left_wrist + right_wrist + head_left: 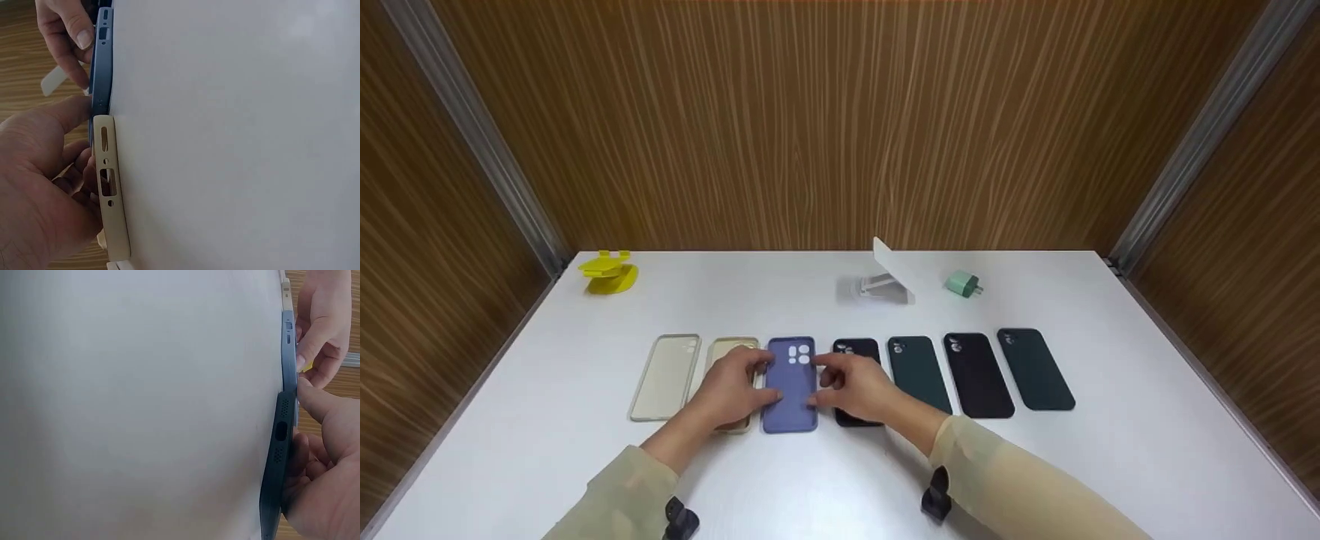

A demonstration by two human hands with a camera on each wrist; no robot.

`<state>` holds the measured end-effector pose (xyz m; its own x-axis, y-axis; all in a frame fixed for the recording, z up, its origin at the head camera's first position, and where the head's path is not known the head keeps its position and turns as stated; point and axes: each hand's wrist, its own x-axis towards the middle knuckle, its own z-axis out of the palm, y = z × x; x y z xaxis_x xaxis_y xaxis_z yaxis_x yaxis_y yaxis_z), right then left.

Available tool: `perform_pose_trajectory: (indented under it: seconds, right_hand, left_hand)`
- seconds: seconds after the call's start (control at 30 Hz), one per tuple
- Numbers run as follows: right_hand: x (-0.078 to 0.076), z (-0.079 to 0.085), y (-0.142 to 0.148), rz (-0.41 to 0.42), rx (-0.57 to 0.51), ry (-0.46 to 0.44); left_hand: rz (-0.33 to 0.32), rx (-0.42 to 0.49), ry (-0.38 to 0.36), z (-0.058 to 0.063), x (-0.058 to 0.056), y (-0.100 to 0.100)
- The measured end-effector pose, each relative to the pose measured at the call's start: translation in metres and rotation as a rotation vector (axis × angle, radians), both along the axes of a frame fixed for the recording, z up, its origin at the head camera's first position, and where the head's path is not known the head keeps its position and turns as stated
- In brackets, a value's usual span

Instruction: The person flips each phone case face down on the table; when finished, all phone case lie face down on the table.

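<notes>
Violet phone case (790,394), back upward, lying flat on the white table (817,487), third from the left in a row of seven cases. Left hand (727,386): grasping the left edge of the violet phone case between thumb and bent fingers, the hand partly covering the beige phone case (120,236) just beside it. Right hand (859,386): grasping the opposite, right edge likewise, its palm above the black phone case (857,418). Leftmost in the row, the cream phone case (664,382); to the right of the black one, in order, the inner dark green case (919,371), the second black case (979,379) and the outer dark green case (1037,371). Along the far side, left to right: yellow phone stand (613,283), white phone stand (894,271) with tilted plate, and green charger plug (961,283).
</notes>
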<state>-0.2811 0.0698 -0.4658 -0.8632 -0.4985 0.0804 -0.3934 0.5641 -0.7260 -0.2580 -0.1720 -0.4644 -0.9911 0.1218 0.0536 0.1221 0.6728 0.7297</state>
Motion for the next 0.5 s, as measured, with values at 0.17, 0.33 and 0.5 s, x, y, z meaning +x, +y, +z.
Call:
perform_pose_trajectory:
  seconds: [0.17, 0.33, 0.5]
  right_hand:
    - [0.0010, -0.0025, -0.0030, 0.015, 0.004, 0.008]
    - [0.0005, -0.0011, -0.0029, 0.018, 0.038, 0.011]
    - [-0.0006, 0.0015, -0.0014, 0.015, 0.057, -0.005]
  left_hand:
    - [0.002, -0.009, 0.003, -0.0012, 0.0028, -0.0023]
    - [-0.011, -0.011, 0.000, 0.0006, 0.0018, -0.0031]
    - [-0.008, 0.008, -0.042, 0.0060, 0.0000, -0.0026]
